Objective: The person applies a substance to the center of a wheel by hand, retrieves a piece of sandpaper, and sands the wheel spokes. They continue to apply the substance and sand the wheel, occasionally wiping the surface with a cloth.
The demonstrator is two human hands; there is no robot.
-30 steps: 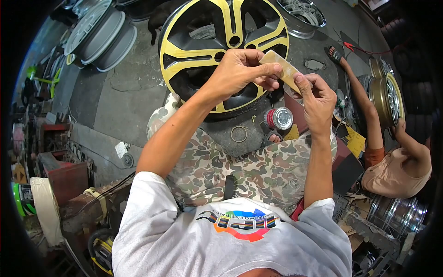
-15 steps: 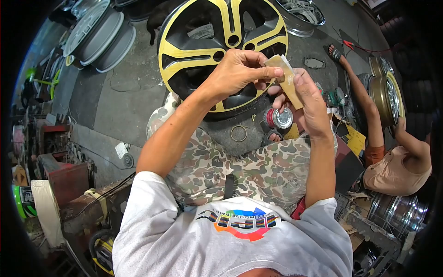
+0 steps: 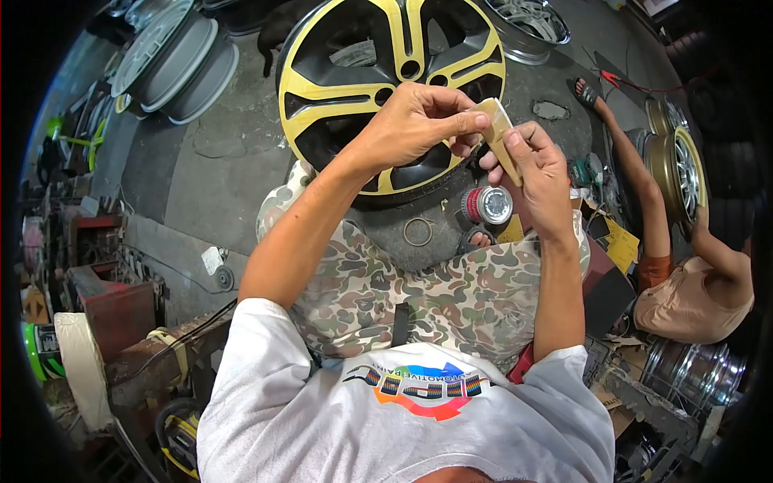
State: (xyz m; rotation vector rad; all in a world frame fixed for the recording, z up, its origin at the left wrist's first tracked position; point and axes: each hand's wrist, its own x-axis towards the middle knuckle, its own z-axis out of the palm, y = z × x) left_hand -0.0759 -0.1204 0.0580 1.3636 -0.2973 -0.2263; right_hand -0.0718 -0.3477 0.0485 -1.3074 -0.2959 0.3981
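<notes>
Sheet [image 3: 501, 135] is up between both hands, centre of the frame and slightly right and high, in front of the wheel [image 3: 346, 92] at top centre. From my remote head view, how far along: sheet looks folded into a narrow strip, so I'd call the folding mostly done. Left over, I judge: layers aren't quite flush, as a pale edge sticks out at the upper right side, and the fold doesn't look pressed flat all along. Wheel has yellow spoke faces and rim lip with black recesses; can't tell from here how much of its surface is worked, and I can't see the sheet touching it. Long axis of the sheet runs steeply from upper left to lower right; upper end points to the top of the frame, leaning a bit left, lower end points down and right into the palm side of the right hand [image 3: 546, 173]. Left hand [image 3: 415, 129] has thumb and index fingers clamped on the sheet's upper left edge. Right hand fingers are clamped on its lower part, thumb on the near face, others behind, partly hidden. Tin [image 3: 495, 205] sits just below the hands, ring [image 3: 418, 233] on the floor [image 3: 201, 157] left of it. Co-worker [image 3: 696, 298] at right, well apart, beside a gold wheel [image 3: 664, 167].
</notes>
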